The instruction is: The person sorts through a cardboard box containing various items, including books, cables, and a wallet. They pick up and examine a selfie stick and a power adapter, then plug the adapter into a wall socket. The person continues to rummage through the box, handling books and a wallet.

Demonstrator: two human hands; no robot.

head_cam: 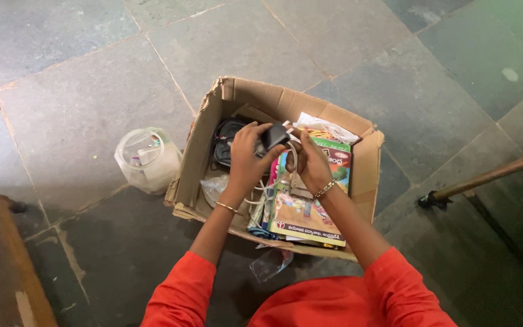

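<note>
Over the open cardboard box (201, 160) on the stone floor (80, 91), my left hand (246, 158) is closed around a small black charger block (273, 137), holding it up just above the box's contents. My right hand (311, 166) sits just to the right of it, fingers curled on the white cable (292, 158) that loops down from the block toward the box; I cannot tell how tightly that hand grips. Under my hands the box is crowded: a colourful book (310, 209) with a green and orange cover lies flat on the right side, running from the far wall to the near edge, and more thin books or papers stand on edge just left of it. A dark, round-edged thing (225, 142) sits in the far left corner, partly hidden behind my left hand, and crumpled clear plastic (214, 186) lies near the left wall. White paper (325, 126) pokes up against the far wall. The near flap is bent down, and a clear plastic scrap (270, 263) lies on the floor just near of it. Left of the box, close beside it, stands a clear plastic jar (146, 158) with small items inside. Well off to the right, a brown pole (491, 175) slants across the floor.
</note>
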